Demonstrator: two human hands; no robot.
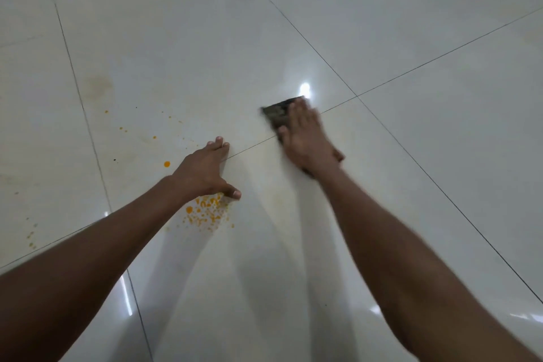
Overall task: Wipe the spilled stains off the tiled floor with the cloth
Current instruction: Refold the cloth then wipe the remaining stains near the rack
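- Tiled floor [411, 38] carries the orange stains [205, 210], the densest cluster just nearside of the left hand.
- Right hand [305, 138] presses flat-fingered on the dark cloth [276, 114], well right of that cluster.
- Left hand [205, 169] rests spread, holding nothing; the cloth must likely sweep leftward.

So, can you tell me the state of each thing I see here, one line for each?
cloth: dark, flat on the floor, blurred, pressed under the right hand.
right hand: fingers straight, pressing on the cloth.
left hand: flat on the floor, fingers straight, thumb beside the orange patch.
orange patch: not wiped.
orange drops: scattered to the left, not wiped.
floor: glossy, pale tiles.
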